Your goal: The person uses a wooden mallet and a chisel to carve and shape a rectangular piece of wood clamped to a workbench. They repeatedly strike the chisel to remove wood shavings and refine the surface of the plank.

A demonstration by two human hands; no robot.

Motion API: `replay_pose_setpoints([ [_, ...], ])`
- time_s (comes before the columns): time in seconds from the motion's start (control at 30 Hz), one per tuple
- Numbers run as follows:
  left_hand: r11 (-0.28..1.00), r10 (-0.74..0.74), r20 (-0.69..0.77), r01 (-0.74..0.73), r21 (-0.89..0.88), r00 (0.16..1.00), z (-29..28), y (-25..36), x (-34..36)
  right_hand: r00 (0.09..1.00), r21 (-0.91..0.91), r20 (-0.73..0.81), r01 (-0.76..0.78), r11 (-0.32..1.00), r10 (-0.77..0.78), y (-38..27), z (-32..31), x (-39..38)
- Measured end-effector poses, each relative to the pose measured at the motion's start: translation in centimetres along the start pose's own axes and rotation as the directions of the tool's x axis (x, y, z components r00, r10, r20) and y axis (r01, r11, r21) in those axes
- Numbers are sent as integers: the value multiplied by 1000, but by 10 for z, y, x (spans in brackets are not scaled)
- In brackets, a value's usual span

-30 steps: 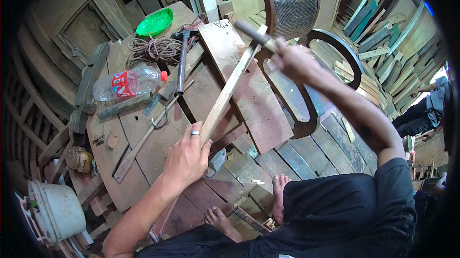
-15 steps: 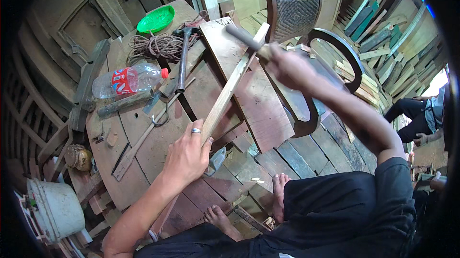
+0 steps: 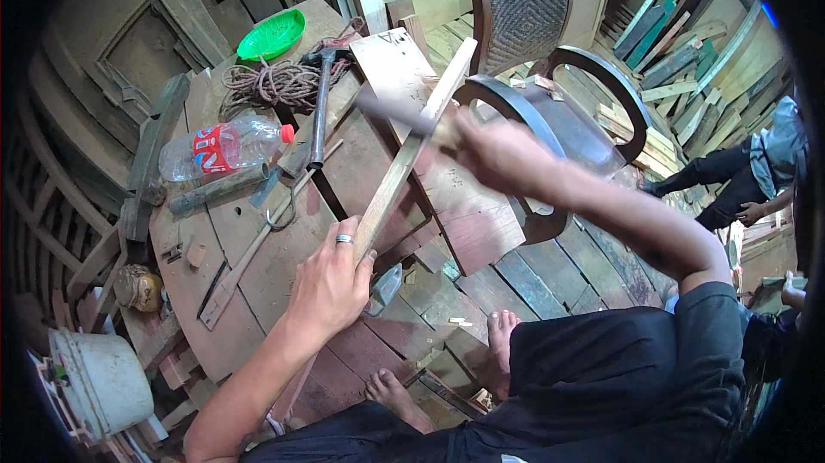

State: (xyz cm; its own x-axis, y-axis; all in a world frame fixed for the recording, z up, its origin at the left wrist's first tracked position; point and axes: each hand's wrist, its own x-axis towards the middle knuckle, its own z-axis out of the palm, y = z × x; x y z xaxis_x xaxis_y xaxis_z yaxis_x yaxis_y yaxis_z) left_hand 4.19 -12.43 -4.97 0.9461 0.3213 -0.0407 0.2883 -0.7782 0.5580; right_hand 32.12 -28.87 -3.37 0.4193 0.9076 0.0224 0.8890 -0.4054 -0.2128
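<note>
My left hand (image 3: 331,282), with a ring on one finger, is closed round the lower end of a narrow, pale wooden strip (image 3: 394,183). The strip slants away to the upper right, above a wide board (image 3: 468,218) on the work table. My right hand (image 3: 494,149) is closed on the handle of a flat, grey, file-like tool (image 3: 394,112). Its blade, smeared by motion, lies across the strip around its middle; the blur hides its exact kind and edge. Most of the handle is covered by my fingers.
The table (image 3: 245,312) carries a hammer (image 3: 322,110), coiled rope (image 3: 275,85), a green basket (image 3: 272,35) and a plastic bottle (image 3: 228,149). A wooden armchair (image 3: 524,29) stands beyond it. A white bucket (image 3: 101,381) is at lower left. Another person (image 3: 748,175) is at right.
My right hand and the tool have moved left and down along the strip. My left hand still holds its end, shifted slightly left. The person at right has come further into view.
</note>
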Motion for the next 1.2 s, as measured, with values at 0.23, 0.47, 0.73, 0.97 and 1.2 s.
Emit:
replay_pose_setpoints([
  [0.23, 997, -53, -6, 53, -52, 999, -1, 2, -1, 978, -20, -115, -177, 984, 174, 59, -34, 24],
  [0.47, 999, -31, 5, 31, 20, 1000, -1, -2, -4, 990, 164, 111, 70, 984, -89, -24, 2, -20],
  [0.73, 999, -12, -4, 12, 29, 1000, 1, 4, 0, 960, 13, -131, -248, 969, 248, 55, -36, 23],
  [0.97, 1000, -9, -22, 9, -5, 1000, -1, 0, -4, 949, -42, 163, 280, 959, -270, 31, -39, 12],
  [1.2, 999, -46, -3, 46, -24, 999, -2, 1, -2, 985, -43, 43, 171, 984, -169, 51, -39, 13],
])
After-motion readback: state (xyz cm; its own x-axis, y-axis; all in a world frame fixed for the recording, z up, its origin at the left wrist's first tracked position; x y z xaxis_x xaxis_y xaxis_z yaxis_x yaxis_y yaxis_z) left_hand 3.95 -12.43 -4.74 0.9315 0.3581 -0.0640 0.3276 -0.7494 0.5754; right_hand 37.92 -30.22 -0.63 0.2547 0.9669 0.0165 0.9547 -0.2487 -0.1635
